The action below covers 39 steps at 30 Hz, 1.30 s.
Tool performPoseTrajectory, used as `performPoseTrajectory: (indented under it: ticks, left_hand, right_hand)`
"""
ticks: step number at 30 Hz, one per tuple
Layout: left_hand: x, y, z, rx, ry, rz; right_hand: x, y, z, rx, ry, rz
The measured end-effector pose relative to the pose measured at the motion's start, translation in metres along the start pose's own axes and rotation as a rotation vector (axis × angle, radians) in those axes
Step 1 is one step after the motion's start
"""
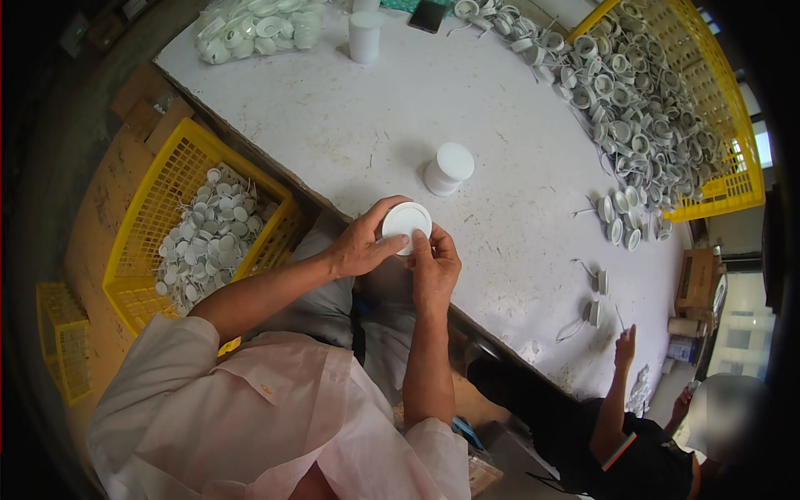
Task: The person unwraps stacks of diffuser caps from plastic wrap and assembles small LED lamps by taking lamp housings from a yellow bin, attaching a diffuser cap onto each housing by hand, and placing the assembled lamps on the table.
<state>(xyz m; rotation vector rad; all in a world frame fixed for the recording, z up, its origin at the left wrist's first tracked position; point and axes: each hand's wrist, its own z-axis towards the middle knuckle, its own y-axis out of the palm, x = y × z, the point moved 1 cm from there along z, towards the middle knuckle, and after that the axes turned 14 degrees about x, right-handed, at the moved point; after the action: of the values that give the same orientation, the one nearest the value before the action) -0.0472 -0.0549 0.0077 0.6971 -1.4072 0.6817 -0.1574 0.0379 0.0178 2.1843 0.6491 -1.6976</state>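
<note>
Close to the table's near edge, my left hand and my right hand both grip a white round disc with a raised rim. Both thumbs press on its lower edge, and the other fingers curl behind it, partly hidden. On the table just beyond my hands stands a short stack of white discs. No wire shows on the held disc.
A yellow crate tips out a heap of small white round fittings with wires. Another yellow crate holds similar pieces at my left. A white cylinder, a bag of white discs and a phone lie farther back. A co-worker sits at right.
</note>
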Motion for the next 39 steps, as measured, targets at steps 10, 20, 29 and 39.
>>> performPoseTrajectory:
  ticks: [10,20,29,39]
  left_hand:
    - [0.006,0.002,-0.005,0.045,0.036,0.053]
    - [0.001,0.007,-0.008,0.074,0.015,0.039]
    - [-0.006,-0.008,-0.013,0.165,-0.049,0.03]
    - [-0.08,-0.195,-0.064,0.797,-0.475,0.215]
  right_hand:
    - [0.007,0.003,-0.005,0.041,0.055,0.166]
    - [0.01,0.002,-0.007,0.064,0.042,0.188]
    - [0.026,0.002,-0.011,-0.003,0.101,0.207]
    - [0.007,-0.268,0.045,1.24,-0.861,-1.188]
